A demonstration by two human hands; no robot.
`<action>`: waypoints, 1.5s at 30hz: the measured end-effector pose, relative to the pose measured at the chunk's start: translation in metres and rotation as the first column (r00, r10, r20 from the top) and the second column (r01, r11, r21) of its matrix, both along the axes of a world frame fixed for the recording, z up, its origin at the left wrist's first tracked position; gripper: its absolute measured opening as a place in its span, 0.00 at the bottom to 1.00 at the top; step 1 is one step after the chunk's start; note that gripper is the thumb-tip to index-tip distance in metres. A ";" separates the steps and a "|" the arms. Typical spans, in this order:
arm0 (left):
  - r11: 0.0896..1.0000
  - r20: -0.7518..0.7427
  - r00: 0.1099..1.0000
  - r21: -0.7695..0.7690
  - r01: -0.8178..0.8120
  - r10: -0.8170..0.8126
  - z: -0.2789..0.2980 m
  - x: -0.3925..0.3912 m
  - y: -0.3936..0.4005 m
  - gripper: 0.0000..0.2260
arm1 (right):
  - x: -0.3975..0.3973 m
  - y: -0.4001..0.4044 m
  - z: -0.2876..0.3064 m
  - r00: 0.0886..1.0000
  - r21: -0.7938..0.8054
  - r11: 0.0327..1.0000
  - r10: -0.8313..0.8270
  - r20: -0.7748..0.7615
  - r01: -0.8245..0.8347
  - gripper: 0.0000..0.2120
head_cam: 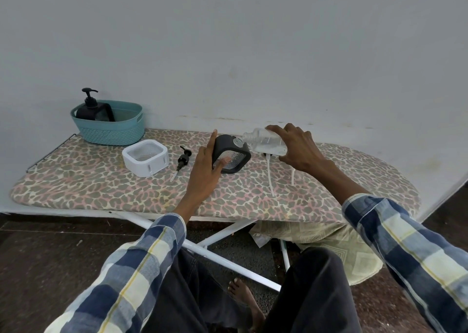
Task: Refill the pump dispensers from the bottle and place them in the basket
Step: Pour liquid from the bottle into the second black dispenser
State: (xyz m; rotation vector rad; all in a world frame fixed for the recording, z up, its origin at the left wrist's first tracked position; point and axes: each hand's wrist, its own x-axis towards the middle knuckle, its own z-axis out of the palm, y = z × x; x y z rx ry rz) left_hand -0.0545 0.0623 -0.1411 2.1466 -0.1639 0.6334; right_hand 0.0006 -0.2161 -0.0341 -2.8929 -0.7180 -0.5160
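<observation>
Dispenser work centres on a dark grey, rounded-square pump dispenser body (231, 154) with a ribbed translucent front, tilted on the leopard-print padded ironing board (101, 188) near the middle of its far edge. The left hand (206, 166) holds it, fingers wrapped round its left side, the index finger raised straight and one fingertip showing through the clear panel. The right hand (295, 146) grips a clear plastic bottle (266, 142) tipped almost level, its threaded neck meeting the dispenser's round opening; how much liquid is inside is hard to make out.

Partly hidden under that bottle and hand lie two pump heads with thin white tubes (270, 178) that run toward the near edge; their tops are mostly covered. A loose black pump head (182, 160) with a pale tube lies left of the held dispenser. Further left sits a white square dispenser body (145, 157), open at the top, matte and smooth. At the far left corner stands a teal woven-pattern plastic basket (114, 127) holding a black pump dispenser (95, 108), its lower half hidden by the basket wall.
</observation>
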 end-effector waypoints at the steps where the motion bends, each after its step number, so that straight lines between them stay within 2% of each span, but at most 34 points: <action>1: 1.000 0.000 1.000 -0.001 0.001 -0.001 0.000 0.000 0.000 0.33 | 0.000 0.000 0.001 1.000 -0.004 1.000 -0.002 0.006 0.002 0.41; 14: 1.000 -0.024 1.000 -0.015 -0.012 0.011 0.000 0.002 0.000 0.34 | 0.002 0.007 0.003 0.996 -0.098 0.993 -0.060 0.060 0.066 0.42; 45: 1.000 0.008 1.000 0.009 0.001 -0.001 -0.003 0.003 0.001 0.32 | 0.005 0.005 0.013 0.992 -0.136 0.988 -0.054 0.114 0.070 0.43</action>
